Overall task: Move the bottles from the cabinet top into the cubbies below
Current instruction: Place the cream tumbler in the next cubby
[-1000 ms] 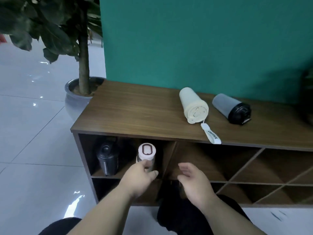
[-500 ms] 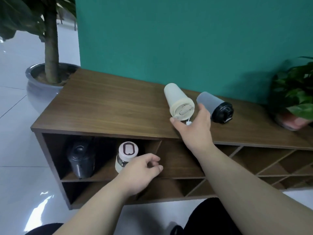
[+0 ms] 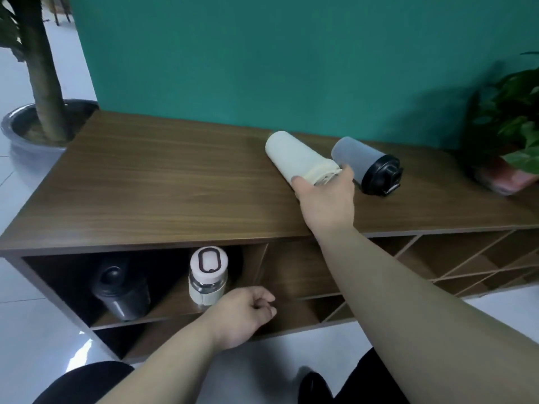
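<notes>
A cream bottle [image 3: 291, 154] lies on its side on the wooden cabinet top [image 3: 163, 182]. My right hand [image 3: 326, 196] is wrapped around its lid end. Just to its right lies a grey bottle with a black lid [image 3: 367, 164], also on its side. In the upper left cubby stand a dark bottle [image 3: 122, 290] and a glass bottle with a pale pink lid [image 3: 207, 275]. My left hand [image 3: 242, 313] hovers in front of that cubby, just right of the glass bottle, with its fingers curled and nothing in them.
Diagonal-walled cubbies [image 3: 466, 266] run along the cabinet's right half. A potted green plant [image 3: 513, 135] stands at the right end of the top. A tree in a grey pot [image 3: 43, 123] stands on the floor to the left. A green wall rises behind.
My left hand has let go of the glass bottle and drawn back to the right. My right hand rose from the cubbies to the top and closed on the cream bottle's lid end.
</notes>
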A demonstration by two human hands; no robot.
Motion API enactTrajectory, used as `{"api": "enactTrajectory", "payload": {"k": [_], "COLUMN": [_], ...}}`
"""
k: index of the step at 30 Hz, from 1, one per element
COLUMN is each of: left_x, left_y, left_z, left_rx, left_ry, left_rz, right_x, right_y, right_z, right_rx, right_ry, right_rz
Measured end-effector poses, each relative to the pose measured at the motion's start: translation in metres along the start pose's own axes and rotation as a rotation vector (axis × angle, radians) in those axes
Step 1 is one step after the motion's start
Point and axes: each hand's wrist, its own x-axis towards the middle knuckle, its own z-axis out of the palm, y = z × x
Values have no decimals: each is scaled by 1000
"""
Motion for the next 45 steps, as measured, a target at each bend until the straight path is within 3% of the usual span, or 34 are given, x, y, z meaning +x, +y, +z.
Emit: {"api": "enactTrajectory", "payload": {"k": [2, 6, 8, 12, 14, 17, 20, 31, 40, 45], "left_x": [0, 3, 3, -5, 0, 22, 43, 111, 131, 132], "left_y": [-1, 17, 29, 29, 25, 16, -4, -20, -34, -34], "left_z": [2, 18, 33, 66, 72, 76, 77, 94, 104, 104], "left_rx": [-2, -116, -163, 45, 25, 97, 8, -146, -126, -139], "left_ry": [12, 91, 102, 20, 133, -85, -12, 412, 480, 446], "left_rz": [-25, -39, -40, 4, -88, -125, -161, -88, -192, -222], "right_x": [-11, -35, -46, -58, -59, -50, -33, 0, 3, 4], "right_y": [3, 20, 35, 67, 81, 104, 122, 148, 155, 158], "right_z": [-34, -120, -160, -200, -192, -160, -121, -21, -3, -6], "right_rx": [87, 208, 175, -53, -237, -479, -557, -483, -474, -394], "right_ry": [-56, -225, -308, -494, -551, -633, -663, -617, -559, -642], "right_rz": [-14, -208, -285, -299, -311, -330, -315, -335, -334, -260]}}
